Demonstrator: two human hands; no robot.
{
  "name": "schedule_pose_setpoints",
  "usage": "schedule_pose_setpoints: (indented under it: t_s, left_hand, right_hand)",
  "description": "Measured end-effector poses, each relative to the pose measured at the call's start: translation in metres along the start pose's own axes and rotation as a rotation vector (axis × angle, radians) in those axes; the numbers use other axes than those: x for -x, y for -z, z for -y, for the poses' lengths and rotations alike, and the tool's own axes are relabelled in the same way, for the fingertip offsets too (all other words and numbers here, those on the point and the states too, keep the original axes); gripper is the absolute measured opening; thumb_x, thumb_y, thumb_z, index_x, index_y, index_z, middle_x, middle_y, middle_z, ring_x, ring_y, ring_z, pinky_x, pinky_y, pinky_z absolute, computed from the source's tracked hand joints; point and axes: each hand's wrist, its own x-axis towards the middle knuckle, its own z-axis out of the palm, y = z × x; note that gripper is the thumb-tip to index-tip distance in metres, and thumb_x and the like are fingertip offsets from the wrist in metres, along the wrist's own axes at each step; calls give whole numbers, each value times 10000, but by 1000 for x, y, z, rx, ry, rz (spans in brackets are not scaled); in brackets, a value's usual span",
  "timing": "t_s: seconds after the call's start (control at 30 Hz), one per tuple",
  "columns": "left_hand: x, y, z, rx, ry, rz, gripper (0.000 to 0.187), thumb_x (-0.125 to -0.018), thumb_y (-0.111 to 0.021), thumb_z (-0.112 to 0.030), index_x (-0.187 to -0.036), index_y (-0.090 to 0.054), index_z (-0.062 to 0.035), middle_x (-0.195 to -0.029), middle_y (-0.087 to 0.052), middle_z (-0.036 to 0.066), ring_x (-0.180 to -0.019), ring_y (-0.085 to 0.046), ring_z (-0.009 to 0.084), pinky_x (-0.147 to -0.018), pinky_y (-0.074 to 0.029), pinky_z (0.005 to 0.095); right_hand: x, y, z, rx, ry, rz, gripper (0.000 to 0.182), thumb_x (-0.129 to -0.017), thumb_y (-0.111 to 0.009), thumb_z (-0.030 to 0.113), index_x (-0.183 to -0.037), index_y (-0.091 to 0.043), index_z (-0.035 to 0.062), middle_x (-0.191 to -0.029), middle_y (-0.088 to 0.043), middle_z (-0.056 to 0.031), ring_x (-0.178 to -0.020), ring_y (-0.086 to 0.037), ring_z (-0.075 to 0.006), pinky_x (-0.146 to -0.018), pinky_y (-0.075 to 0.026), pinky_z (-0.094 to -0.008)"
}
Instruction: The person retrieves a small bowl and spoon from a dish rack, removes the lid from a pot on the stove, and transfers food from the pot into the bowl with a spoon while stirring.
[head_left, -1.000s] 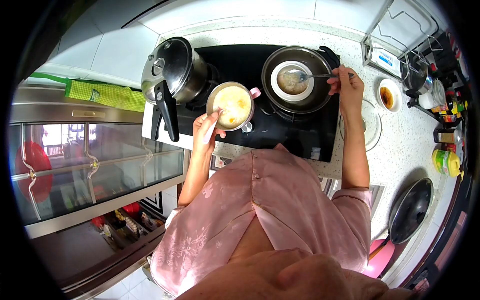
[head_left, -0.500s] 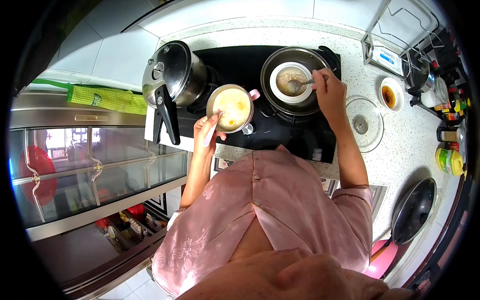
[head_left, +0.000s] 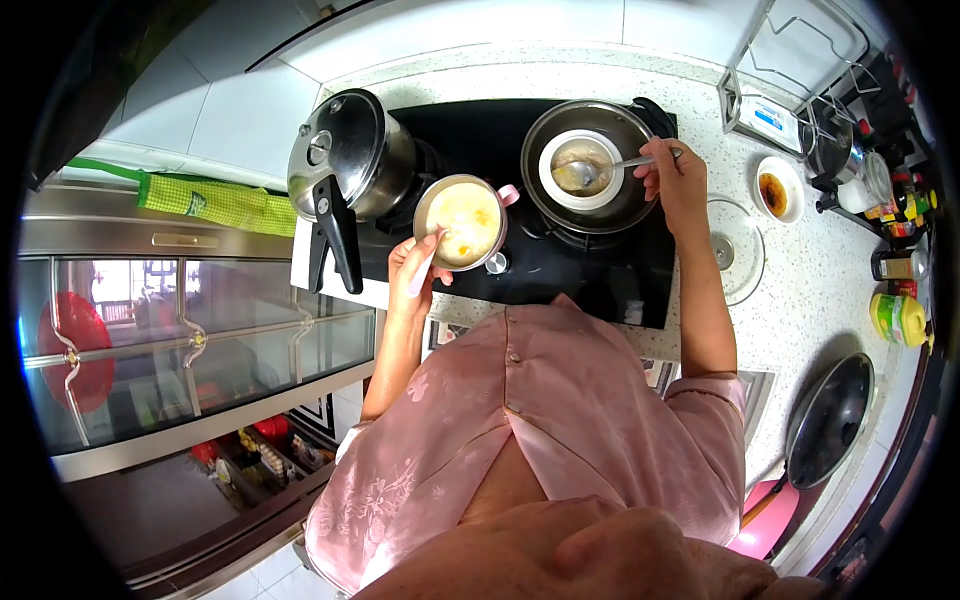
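My left hand is closed at the near left side of a pink-handled cup of pale yellow, porridge-like food. Under its thumb lies a pale pink handle, probably a spoon's, running to the cup's rim. My right hand grips a metal spoon by the end of its handle. The spoon's bowl rests in a white bowl holding a little pale, soupy food. That white bowl sits inside a dark metal pan on the hob.
A pressure cooker stands left on the black hob, its handle pointing toward me. Right on the counter lie a glass lid, a small white dish with brown sauce, several bottles, and a wok. Behind stands a wire rack.
My right hand has moved slightly right and turned, so the spoon lies flatter with more of its handle showing. My left hand still holds the cup in much the same place.
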Motion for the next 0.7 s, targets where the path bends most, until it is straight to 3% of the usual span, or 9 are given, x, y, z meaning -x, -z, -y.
schedule_pose_setpoints:
  t_s: [0.23,0.37,0.5,0.67,0.7]
  left_hand:
    - [-1,-7,-4,-18,0,-1,269,-824,-605,-190,-904,-642,64,-733,-649,114,-414,-540,124,-381,-447,209]
    - [-8,-20,-12,-98,36,52,269,-818,-614,-194,-900,-646,60,-708,-645,99,-406,-528,109,-381,-417,192]
    - [-20,-45,-17,-202,95,103,247,-813,-634,-217,-766,-641,26,-513,-571,50,-377,-506,92,-375,-382,190]
    - [-32,-66,-6,-156,130,199,229,-810,-640,-211,-706,-634,-7,-529,-587,56,-385,-516,81,-370,-388,182]
    - [-33,-67,-3,-152,117,227,225,-820,-623,-208,-750,-642,4,-543,-590,56,-381,-514,87,-377,-392,184]
  right_hand:
    - [-2,10,-3,-259,-113,-35,283,-907,-536,267,-850,-598,-2,-613,-599,-94,-450,-497,-90,-390,-419,-217]
    - [3,15,17,-266,-53,-27,280,-906,-540,270,-852,-602,2,-630,-609,-100,-454,-502,-92,-403,-418,-213]
    - [21,13,62,-305,173,-20,266,-922,-509,232,-878,-603,-13,-656,-620,-107,-493,-518,-98,-453,-424,-213]
    - [59,3,97,-163,299,47,179,-891,-540,142,-896,-614,-21,-714,-632,-103,-563,-553,-119,-517,-450,-222]
    - [65,2,94,28,415,171,122,-854,-555,80,-894,-624,-12,-734,-634,-99,-588,-565,-132,-534,-456,-228]
